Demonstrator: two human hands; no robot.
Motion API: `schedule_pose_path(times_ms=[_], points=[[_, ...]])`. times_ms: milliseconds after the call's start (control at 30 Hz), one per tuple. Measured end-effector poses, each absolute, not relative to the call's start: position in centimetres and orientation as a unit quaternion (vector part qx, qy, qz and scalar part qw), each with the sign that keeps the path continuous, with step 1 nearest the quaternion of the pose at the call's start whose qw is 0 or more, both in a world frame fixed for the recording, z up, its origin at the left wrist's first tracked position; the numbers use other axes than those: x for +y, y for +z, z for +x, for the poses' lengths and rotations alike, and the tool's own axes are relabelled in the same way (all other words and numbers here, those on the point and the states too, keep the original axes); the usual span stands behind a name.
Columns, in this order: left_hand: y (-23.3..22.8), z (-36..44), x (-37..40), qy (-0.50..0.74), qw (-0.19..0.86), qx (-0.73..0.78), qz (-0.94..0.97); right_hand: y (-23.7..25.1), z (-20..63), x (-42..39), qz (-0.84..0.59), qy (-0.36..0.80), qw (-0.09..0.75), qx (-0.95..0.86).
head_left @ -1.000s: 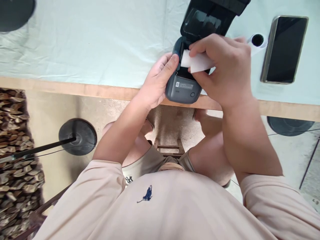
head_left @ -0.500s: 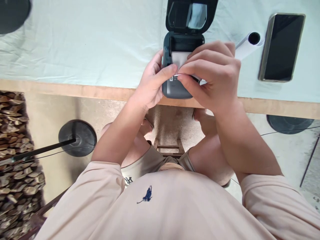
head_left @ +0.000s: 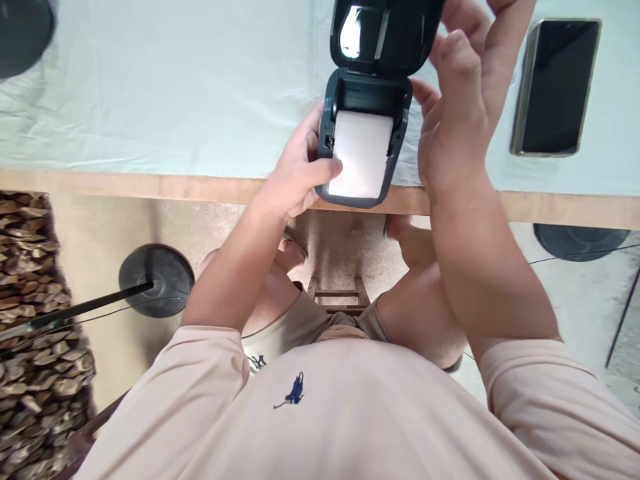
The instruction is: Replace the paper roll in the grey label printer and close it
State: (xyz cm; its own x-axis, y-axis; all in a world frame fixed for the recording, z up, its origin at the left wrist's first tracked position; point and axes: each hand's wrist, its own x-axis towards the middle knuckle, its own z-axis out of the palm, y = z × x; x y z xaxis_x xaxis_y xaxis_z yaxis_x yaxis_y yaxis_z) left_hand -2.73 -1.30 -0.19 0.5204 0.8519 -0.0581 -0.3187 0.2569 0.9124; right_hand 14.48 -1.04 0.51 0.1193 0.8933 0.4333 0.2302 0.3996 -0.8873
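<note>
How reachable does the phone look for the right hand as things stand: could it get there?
Probably yes. The right hand is beside the open lid, and the phone lies close by, on the hand's outer side, with only cloth showing between them. Whether it touches the lid is hard to tell.

Portable printer point(head_left: 370, 93), dark slate-grey, rounded corners; open, lengthwise towards table edge point(head_left: 200, 189), front end overhanging it. Lid point(head_left: 387, 33), glossy black inside, swung back, away from table edge. Paper strip point(head_left: 363, 153), white, lying over front panel, near end towards table edge.
</note>
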Motion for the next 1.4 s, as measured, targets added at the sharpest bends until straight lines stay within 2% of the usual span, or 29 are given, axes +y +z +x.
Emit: schedule_pose_path(times_ms=[67,133,233,367,433,533,700,833,1033,1267,1400], points=[[-0.2,-2.8,-1.3,0.388,0.737,0.298,0.465,0.7,14.1,-1.0,-0.407,0.362,0.613,-0.573],[-0.2,-2.8,-1.3,0.392,0.739,0.286,0.467,1.0,13.8,-1.0,-0.380,0.381,0.620,-0.572],[-0.3,-2.6,-1.4,0.414,0.746,0.259,0.453,1.5,13.4,-1.2,-0.407,0.347,0.589,-0.606],[-0.2,-2.4,-1.8,0.426,0.752,0.294,0.408,1.6,12.9,-1.4,-0.507,0.307,0.575,-0.563],[0.0,-2.3,-1.9,0.434,0.756,0.307,0.382,1.4,12.9,-1.5,-0.514,0.315,0.570,-0.559],[0.2,-2.3,-1.9,0.443,0.768,0.285,0.364,1.0,13.2,-1.7,-0.481,0.350,0.549,-0.587],[0.3,-2.1,-1.8,0.475,0.764,0.259,0.351,0.8,13.4,-2.6,-0.419,0.464,0.469,-0.624],[0.2,-2.0,-1.9,0.465,0.762,0.266,0.364,1.0,13.4,-3.0,-0.418,0.493,0.456,-0.612],[-0.1,-2.1,-1.4,0.441,0.787,0.305,0.304,0.7,13.2,-2.7,-0.438,0.491,0.465,-0.593],[-1.7,-2.6,-0.4,0.461,0.759,0.345,0.303,0.6,13.4,-2.5,-0.423,0.449,0.486,-0.619],[-1.6,-2.4,-0.4,0.481,0.738,0.370,0.297,1.0,13.6,-2.8,-0.420,0.391,0.448,-0.686]])
